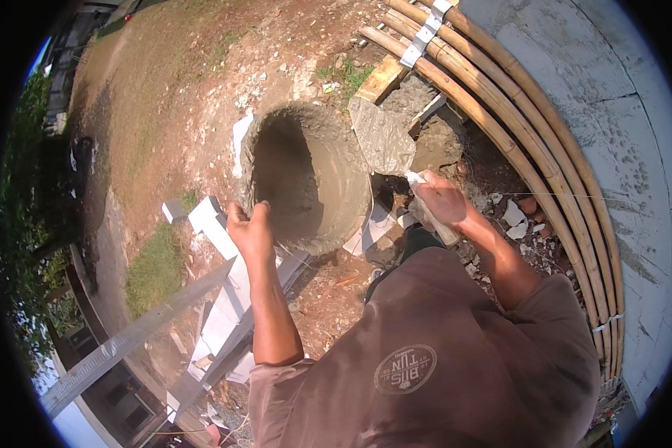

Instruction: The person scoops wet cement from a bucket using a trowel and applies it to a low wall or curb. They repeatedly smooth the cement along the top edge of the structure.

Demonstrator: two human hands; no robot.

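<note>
A round bucket (345,187) caked with grey mortar stands in the middle, its mouth facing up toward me and its left inside in shadow. My left hand (252,233) is closed on the bucket's near left rim, thumb and fingers over the edge. In my right hand (442,200) is the handle of a trowel, wrapped by my fingers. The trowel's broad blade (381,138) is coated in wet mortar and lies just right of the bucket's rim. Beyond the blade is a heap of mortar (437,142), partly hidden by it.
Long bamboo poles (493,93), strapped together, curve along the right beside a grey concrete surface (612,97). A wooden block (382,79) lies past the trowel. White boards (228,313) and a long straight bar (138,340) are at lower left. Broken rubble (515,220) lies by my right arm.
</note>
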